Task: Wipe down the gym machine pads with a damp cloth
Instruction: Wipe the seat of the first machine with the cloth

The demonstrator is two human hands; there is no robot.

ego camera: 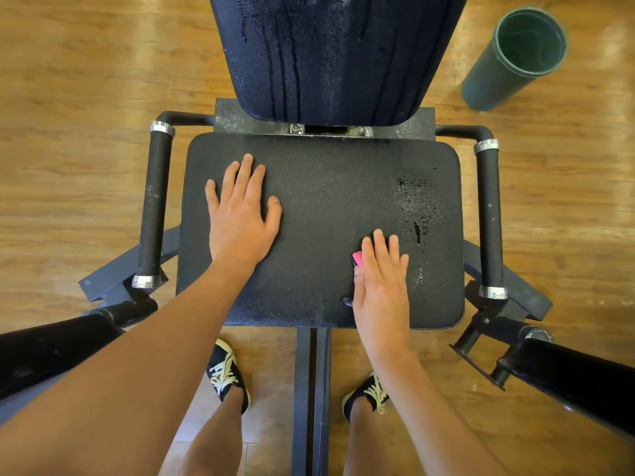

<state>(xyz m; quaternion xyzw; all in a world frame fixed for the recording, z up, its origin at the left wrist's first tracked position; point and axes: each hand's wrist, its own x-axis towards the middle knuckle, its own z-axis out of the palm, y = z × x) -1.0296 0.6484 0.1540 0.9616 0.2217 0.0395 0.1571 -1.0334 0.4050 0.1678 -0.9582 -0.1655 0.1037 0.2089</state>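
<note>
The big black bumpy seat pad (326, 201) is the thing being wiped now. The right hand (381, 286) lies flat on the near right part of the seat pad, with its fingers (379, 249) straight and close together, pressing down on a small pink cloth (358, 259). The left hand (240, 221) rests flat on the left part of the seat pad, fingers a little spread, holding nothing. To do this well, I think the right hand should push the cloth in long rows across the whole seat pad and go over the shiny wet patch (417, 204) just beyond it. The left hand should move off so its spot gets wiped too. Behind the seat pad, the tall dark back pad (326, 56) has wet drips running down. Almost all of the cloth is hidden under the hand, so I cannot tell how big it is. The top of the back pad is cut off.
</note>
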